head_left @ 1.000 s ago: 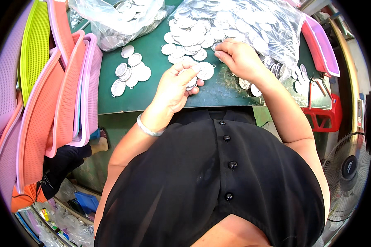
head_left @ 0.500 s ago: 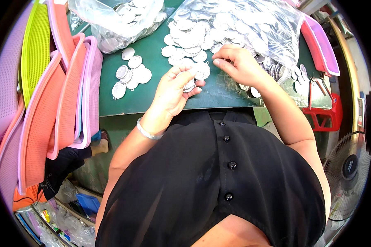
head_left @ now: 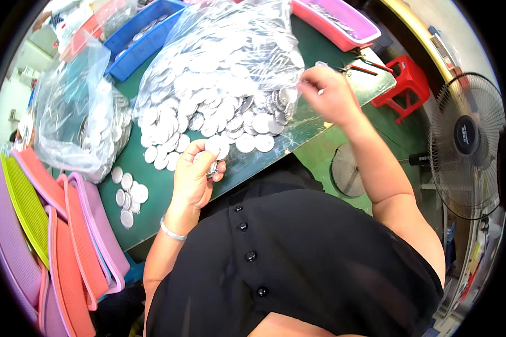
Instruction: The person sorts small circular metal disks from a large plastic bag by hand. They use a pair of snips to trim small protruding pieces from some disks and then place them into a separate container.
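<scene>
My left hand (head_left: 192,177) is closed around a few silver medallions (head_left: 217,147), flat round discs, just off the table's near edge. One faces up between thumb and fingers; others sit lower in the fingers. My right hand (head_left: 333,96) is over the table's right part, beside a clear plastic bag (head_left: 230,39). Its fingers are bent and smeared by motion, so whether anything is in them is unclear. Loose silver medallions (head_left: 168,132) spill in a heap from the bag's mouth. A smaller group of medallions (head_left: 130,194) lies apart to the left.
Another bag of medallions (head_left: 73,129) stands at left, above stacked colored plastic baskets (head_left: 67,253). A blue tray (head_left: 143,36) and a pink tray (head_left: 343,33) sit at the back. Pliers (head_left: 362,68) rest at the right corner. A red stool (head_left: 402,90) and fan (head_left: 465,140) are beyond.
The view has swung to the right. My right hand has moved away from the heap and my left hand to the bag's right side. My left hand still holds medallions.
</scene>
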A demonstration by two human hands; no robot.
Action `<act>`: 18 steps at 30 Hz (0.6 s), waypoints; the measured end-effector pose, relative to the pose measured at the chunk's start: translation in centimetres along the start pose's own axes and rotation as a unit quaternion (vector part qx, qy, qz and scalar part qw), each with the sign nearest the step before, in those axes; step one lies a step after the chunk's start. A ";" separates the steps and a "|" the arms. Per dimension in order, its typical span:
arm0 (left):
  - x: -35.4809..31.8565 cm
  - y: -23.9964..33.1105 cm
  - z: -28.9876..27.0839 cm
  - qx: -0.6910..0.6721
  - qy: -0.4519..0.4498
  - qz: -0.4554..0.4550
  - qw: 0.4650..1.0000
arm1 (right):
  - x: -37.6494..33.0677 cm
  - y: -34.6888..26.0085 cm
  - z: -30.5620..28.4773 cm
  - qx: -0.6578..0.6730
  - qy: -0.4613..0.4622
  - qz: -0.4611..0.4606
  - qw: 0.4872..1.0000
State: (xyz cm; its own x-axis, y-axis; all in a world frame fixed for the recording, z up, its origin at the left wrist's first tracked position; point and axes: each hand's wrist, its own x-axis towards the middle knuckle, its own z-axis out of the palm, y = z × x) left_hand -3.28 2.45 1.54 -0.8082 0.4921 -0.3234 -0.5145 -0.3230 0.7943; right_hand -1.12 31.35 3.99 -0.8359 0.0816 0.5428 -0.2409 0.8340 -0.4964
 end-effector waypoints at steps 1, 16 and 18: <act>0.5 -0.1 0.3 -0.003 -0.011 -0.005 1.000 | -0.4 3.4 -1.7 -0.091 0.037 0.016 0.995; 2.6 -0.3 5.8 0.095 -0.015 0.001 0.995 | -3.5 15.1 -7.7 -0.310 -0.120 0.054 0.942; 2.7 -0.3 6.1 0.102 -0.006 0.001 0.995 | -4.5 14.1 -7.0 -0.337 -0.102 0.055 0.934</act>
State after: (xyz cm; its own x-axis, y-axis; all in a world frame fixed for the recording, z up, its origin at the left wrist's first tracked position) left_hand -3.61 8.81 3.59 -0.8052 0.5011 -0.3172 -0.4436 -0.1539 0.8829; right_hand 2.65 46.56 -0.72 -0.9303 0.1391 0.3393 0.1601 0.9865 0.0346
